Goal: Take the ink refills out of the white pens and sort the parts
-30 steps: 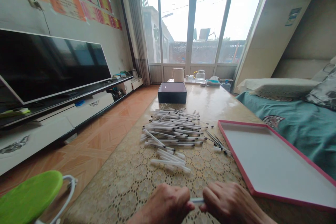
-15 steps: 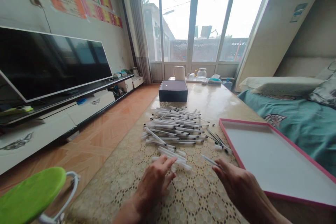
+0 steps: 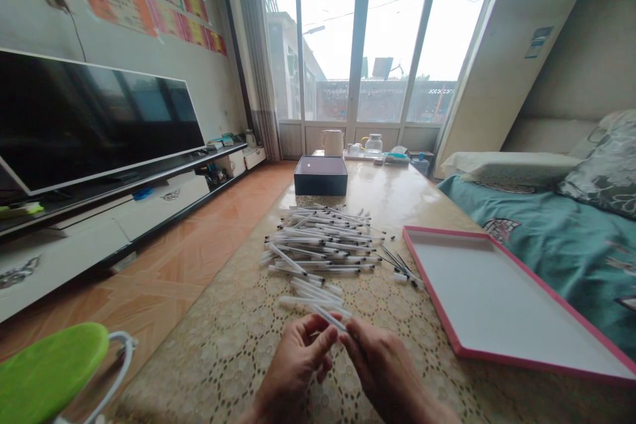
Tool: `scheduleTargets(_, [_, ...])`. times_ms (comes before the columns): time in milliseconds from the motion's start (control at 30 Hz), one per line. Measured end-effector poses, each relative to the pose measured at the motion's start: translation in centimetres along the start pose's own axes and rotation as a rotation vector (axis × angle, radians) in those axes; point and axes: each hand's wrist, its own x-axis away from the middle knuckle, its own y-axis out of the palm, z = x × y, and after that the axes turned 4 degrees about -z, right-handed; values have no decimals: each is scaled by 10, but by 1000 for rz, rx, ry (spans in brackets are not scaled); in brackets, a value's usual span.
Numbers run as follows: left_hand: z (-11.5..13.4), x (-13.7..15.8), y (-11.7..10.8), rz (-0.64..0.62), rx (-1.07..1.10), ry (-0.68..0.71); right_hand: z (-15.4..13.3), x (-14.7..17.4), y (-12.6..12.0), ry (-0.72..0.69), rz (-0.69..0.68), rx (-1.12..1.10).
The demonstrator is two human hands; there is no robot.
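My right hand (image 3: 385, 358) grips a slim whitish pen (image 3: 328, 317) that points up and to the left. My left hand (image 3: 303, 358) is curled against it, thumb and fingers closed at the pen, and the two hands meet. Just beyond them lie several loose clear pen barrels (image 3: 313, 290). A larger pile of white pens with black ends (image 3: 322, 242) spreads across the table (image 3: 238, 344) behind those. To the right of the pile sit thin dark refills (image 3: 397, 262) and a short white cap (image 3: 399, 277).
A shallow pink-rimmed tray (image 3: 497, 291) lies on the right of the table. Farther back stand a dark open box (image 3: 320, 184), a beige jug (image 3: 332, 142) and a glass pot (image 3: 373, 144). A green stool (image 3: 54, 371) is at lower left, and a bed (image 3: 527, 212) at right.
My right hand has moved left with the pen, up to my left hand. My left hand has come back from the loose barrels, and its fingers have closed in. The view has shifted slightly.
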Motion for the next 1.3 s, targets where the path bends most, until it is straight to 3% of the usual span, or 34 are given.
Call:
scheduleTargets(100, [0, -3, 1, 38, 190, 35, -2, -4, -2, 16, -1, -147])
scheduleTargets(200, [6, -3, -4, 176, 346, 49, 9, -4, 0, 200, 48, -358])
scheduleTargets(267, [9, -2, -7, 255, 385, 45, 18, -2, 4, 288, 56, -551])
scheduleTargets(367, [12, -1, -8, 290, 366, 29, 26, 0, 11, 311, 32, -741])
scheduleTargets(700, [6, 0, -8, 238, 335, 35, 28, 1, 10, 243, 57, -630])
scheduleTargets(1033, [6, -1, -5, 248, 396, 27, 28, -1, 9, 225, 130, -734])
scheduleTargets(1300, [4, -1, -5, 233, 365, 18, 34, 1, 13, 249, 104, -523])
